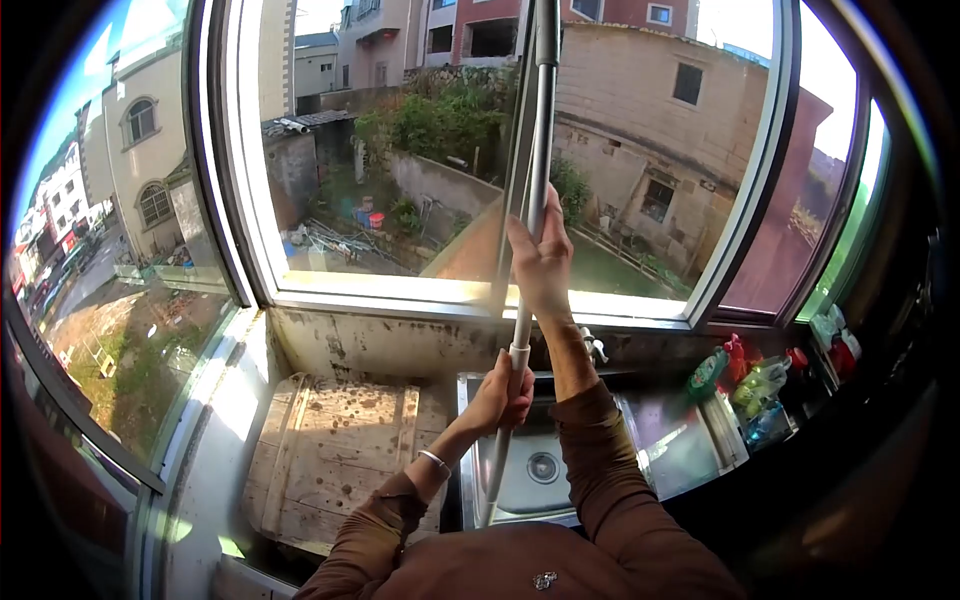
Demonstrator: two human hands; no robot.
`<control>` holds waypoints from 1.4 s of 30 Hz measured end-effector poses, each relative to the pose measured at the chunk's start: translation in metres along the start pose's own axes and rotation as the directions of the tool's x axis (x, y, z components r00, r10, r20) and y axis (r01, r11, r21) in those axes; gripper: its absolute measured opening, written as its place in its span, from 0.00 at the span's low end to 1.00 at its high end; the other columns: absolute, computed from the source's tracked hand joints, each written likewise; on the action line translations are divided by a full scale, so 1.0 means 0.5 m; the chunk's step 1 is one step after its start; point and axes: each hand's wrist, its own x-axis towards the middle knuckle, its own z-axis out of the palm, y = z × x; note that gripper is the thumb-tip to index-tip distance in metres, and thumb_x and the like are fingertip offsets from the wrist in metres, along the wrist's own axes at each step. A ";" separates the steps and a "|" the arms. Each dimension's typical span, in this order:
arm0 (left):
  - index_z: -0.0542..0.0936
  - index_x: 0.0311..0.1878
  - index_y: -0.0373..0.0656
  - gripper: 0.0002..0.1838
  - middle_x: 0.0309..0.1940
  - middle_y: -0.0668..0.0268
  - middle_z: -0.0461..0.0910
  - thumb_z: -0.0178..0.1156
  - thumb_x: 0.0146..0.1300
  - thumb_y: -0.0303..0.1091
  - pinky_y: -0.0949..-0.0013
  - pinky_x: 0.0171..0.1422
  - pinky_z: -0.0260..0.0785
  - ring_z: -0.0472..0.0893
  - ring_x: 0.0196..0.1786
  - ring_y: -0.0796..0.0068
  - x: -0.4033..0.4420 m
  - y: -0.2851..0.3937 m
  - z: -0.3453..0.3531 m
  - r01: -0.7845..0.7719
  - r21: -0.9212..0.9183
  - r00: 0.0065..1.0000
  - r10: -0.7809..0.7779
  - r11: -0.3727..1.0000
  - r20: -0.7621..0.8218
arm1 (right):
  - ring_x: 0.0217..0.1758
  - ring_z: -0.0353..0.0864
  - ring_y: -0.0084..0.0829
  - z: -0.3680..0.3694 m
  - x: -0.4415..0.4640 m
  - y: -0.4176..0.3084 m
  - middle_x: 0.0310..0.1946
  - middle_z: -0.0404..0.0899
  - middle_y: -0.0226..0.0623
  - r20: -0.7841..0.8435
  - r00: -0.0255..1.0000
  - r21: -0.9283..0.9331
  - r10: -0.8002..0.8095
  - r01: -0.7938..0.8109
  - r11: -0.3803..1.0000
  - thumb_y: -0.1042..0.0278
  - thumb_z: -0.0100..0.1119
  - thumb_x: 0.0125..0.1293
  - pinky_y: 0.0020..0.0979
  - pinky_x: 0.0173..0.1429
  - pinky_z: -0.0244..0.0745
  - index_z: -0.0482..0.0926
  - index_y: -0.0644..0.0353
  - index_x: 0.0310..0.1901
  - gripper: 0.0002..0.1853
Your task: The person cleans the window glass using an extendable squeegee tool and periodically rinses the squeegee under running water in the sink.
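A long light-grey telescopic pole (545, 110) runs from above the sink up past the window and out of the top of the view, so its upper end is hidden. Both fists are wrapped around it. My left hand (498, 398), with a bracelet at the wrist, grips the lower part just below a white collar. Higher up, in front of the glass, my right hand (543, 255) is closed on the same shaft. The pole's lower end comes down close to my chest.
Beneath my hands is a steel sink (520, 490) with a tap (594, 346) behind it. A stained wooden board (335, 450) lies to the left. Several bottles, including a green one (708, 372), stand at right. The window frame (480, 299) spans the front.
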 end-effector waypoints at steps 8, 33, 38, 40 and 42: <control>0.67 0.33 0.46 0.34 0.17 0.74 0.62 0.28 0.71 0.69 0.74 0.22 0.58 0.62 0.17 0.81 -0.142 -0.179 -0.023 0.118 -0.085 0.993 -0.117 0.989 0.012 | 0.31 0.73 0.17 -0.022 -0.205 -0.023 0.33 0.77 0.30 0.051 0.970 0.016 0.238 -0.239 0.971 0.70 0.58 0.68 0.22 0.38 0.74 0.56 0.62 0.73 0.34; 0.71 0.23 0.44 0.38 0.15 0.72 0.67 0.24 0.73 0.63 0.72 0.27 0.58 0.65 0.20 0.79 -0.400 -0.596 0.058 0.290 0.033 0.912 -0.266 0.956 -0.313 | 0.24 0.72 0.23 -0.146 -0.724 0.049 0.25 0.71 0.34 0.074 0.883 -0.392 0.464 -0.402 0.828 0.71 0.60 0.64 0.26 0.29 0.71 0.60 0.68 0.66 0.30; 0.70 0.24 0.43 0.37 0.15 0.70 0.67 0.26 0.72 0.64 0.72 0.25 0.56 0.64 0.18 0.78 -0.401 -0.724 0.102 0.390 -0.305 0.825 -0.477 0.869 -0.303 | 0.22 0.79 0.27 -0.212 -0.795 0.085 0.25 0.78 0.39 0.141 0.881 -0.375 0.451 -0.374 0.848 0.74 0.59 0.64 0.27 0.28 0.74 0.60 0.68 0.66 0.30; 0.69 0.24 0.43 0.37 0.15 0.69 0.65 0.26 0.72 0.65 0.72 0.24 0.54 0.62 0.18 0.77 -0.390 -0.790 0.135 0.360 -0.383 0.838 -0.475 0.851 -0.268 | 0.24 0.81 0.28 -0.263 -0.844 0.109 0.26 0.79 0.40 0.152 0.834 -0.444 0.530 -0.422 0.790 0.74 0.59 0.64 0.26 0.30 0.74 0.60 0.67 0.67 0.31; 0.68 0.24 0.43 0.37 0.14 0.68 0.63 0.26 0.71 0.66 0.72 0.22 0.53 0.60 0.16 0.77 -0.386 -0.854 0.178 0.318 -0.474 0.846 -0.471 0.821 -0.249 | 0.24 0.81 0.29 -0.309 -0.878 0.119 0.26 0.80 0.40 0.154 0.805 -0.496 0.573 -0.439 0.749 0.74 0.59 0.64 0.26 0.31 0.75 0.60 0.67 0.67 0.31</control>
